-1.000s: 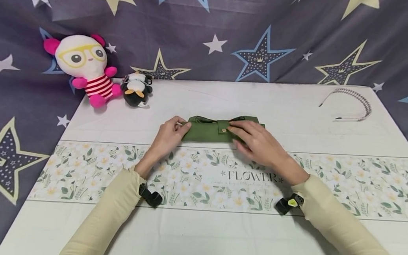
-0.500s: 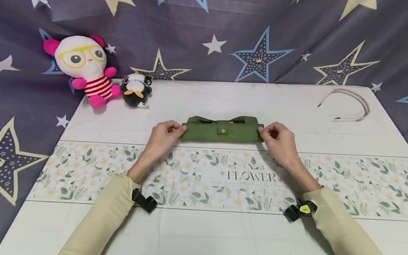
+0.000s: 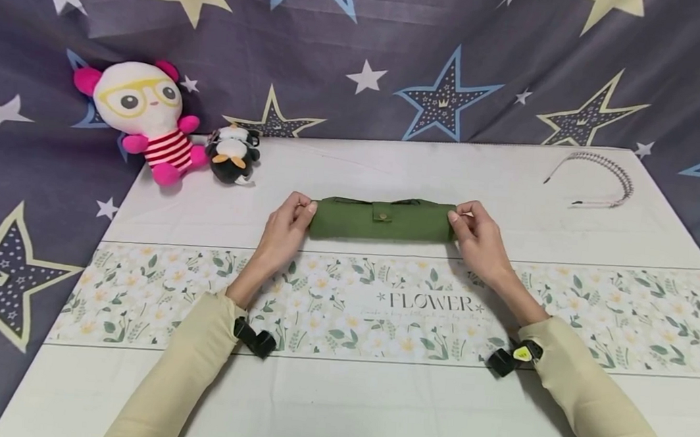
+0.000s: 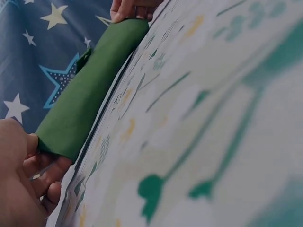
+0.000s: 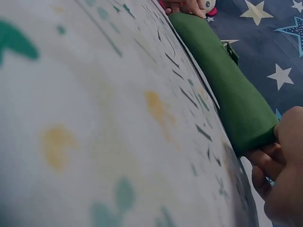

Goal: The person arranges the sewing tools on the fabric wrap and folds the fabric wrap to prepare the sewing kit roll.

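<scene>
A rolled-up green fabric bag (image 3: 380,226) with a snap tab (image 3: 382,212) and flattened handles along its top lies crosswise on the table in the head view. At its left end my left hand (image 3: 285,227) pinches the fabric between thumb and fingers. My right hand (image 3: 480,240) grips the right end likewise. In the left wrist view, the left thumb is on top of the green roll (image 4: 90,90) and the fingers are curled under its end. The right wrist view shows the right fingers beneath the other end of the roll (image 5: 227,85).
A pink and white plush toy (image 3: 149,120) and a small penguin plush (image 3: 232,154) sit at the back left. A headband (image 3: 612,172) lies at the back right. The white tablecloth (image 3: 337,407) bears a flower band, and a starry curtain (image 3: 313,53) hangs behind.
My right hand has moved from the snap tab to the roll's right end. Both hands have since tilted the bag slightly, so its front looks rounder and the tab sits higher.
</scene>
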Available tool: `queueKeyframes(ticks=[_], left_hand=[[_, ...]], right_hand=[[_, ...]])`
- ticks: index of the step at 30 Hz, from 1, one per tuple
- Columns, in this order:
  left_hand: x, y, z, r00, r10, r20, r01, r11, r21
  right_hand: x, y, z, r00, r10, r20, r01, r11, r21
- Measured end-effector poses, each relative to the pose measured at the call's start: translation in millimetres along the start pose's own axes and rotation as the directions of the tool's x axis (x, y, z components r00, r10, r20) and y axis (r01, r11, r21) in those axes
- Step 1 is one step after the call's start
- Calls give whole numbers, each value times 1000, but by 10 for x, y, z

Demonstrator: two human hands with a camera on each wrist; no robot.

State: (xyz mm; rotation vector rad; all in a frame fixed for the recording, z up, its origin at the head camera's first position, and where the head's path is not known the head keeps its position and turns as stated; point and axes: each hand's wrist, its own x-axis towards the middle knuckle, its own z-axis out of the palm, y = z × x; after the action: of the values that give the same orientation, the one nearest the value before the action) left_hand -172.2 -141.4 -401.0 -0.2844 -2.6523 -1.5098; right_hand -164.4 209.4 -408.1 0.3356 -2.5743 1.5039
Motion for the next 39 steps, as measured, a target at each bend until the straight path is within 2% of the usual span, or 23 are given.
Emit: queueKeyframes(ticks=[3, 9, 17, 21, 30, 39], left_hand=[[31, -6, 1, 1000, 6, 13, -6, 1000, -8], [70, -15, -8, 999, -22, 39, 24, 999, -32], [159, 38, -33, 997, -32, 72, 28, 998, 62], [217, 38, -24, 997, -32, 76, 26, 996, 81], [330, 10, -7, 997, -47, 59, 44, 997, 57], [332, 7, 24, 995, -94, 21, 94, 996, 6]], right_hand=[[7, 1, -8, 1000, -5, 12, 5, 1000, 3], [20, 4, -45, 998, 43, 39, -46, 996, 76], [62, 54, -91, 996, 75, 55, -77, 997, 29], [105, 85, -108, 994, 91, 67, -92, 996, 17], [203, 85, -104, 994, 105, 33, -106, 994, 19], [220, 92, -101, 992, 117, 42, -121, 989, 91]])
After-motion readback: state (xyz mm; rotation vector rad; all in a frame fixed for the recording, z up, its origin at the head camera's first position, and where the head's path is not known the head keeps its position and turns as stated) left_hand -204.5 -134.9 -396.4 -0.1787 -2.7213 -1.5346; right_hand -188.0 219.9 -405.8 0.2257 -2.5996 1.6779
